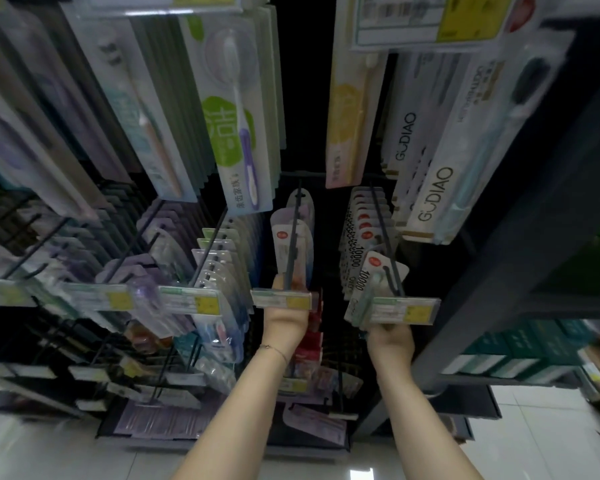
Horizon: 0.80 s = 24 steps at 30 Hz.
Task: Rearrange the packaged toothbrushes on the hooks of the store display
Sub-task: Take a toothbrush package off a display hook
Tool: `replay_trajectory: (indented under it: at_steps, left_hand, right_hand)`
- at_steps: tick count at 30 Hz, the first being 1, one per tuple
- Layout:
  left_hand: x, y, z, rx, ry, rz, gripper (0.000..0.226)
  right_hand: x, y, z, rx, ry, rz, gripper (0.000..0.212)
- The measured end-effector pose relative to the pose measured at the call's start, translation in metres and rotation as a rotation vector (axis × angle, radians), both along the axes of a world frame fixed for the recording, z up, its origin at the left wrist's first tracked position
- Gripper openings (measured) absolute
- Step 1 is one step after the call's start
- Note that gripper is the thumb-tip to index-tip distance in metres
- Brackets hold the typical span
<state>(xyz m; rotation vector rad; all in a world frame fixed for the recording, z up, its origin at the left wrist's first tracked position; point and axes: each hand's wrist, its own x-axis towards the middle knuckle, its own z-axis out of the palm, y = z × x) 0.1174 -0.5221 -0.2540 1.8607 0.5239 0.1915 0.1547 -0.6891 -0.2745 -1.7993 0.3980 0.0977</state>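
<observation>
Both my hands reach up under the middle row of hooks. My left hand [284, 323] grips the lower part of a white and pink toothbrush pack [289, 249] hanging on the centre hook [294, 233]; its fingers are partly hidden behind the price tag [280, 298]. My right hand [390, 339] holds the bottom of the front pack [378, 271], white with a red dot and "10000" print, at the tip of the right hook [383, 230]. Behind it hangs a row of several like packs [361, 220].
Long toothbrush packs hang on the upper row, among them a green-labelled one [238, 133] and GUDIAO boxes [433, 188]. More hooks with packs fill the left [215, 271] and the rows below. A dark shelf upright [465, 306] stands right of my right hand. White tiled floor lies below.
</observation>
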Motion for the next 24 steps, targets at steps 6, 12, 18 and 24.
replay_trajectory:
  at_steps: [6,12,18,24]
  left_hand:
    - [0.007,0.016,-0.008,0.332,0.001,0.035,0.025]
    - [0.012,0.032,-0.013,0.377,0.1,-0.043,0.034]
    - [0.022,0.047,-0.016,0.4,0.079,-0.161,0.086]
    - [0.039,0.051,-0.018,0.378,0.061,-0.214,0.087]
  right_hand:
    - [-0.003,0.024,-0.003,-0.431,-0.025,0.374,0.012]
    - [0.014,0.064,0.019,-0.738,-0.257,0.602,0.019]
    - [0.032,0.091,0.026,-0.813,-0.359,0.665,0.027]
    - [0.038,0.103,0.028,-0.793,-0.351,0.668,0.035]
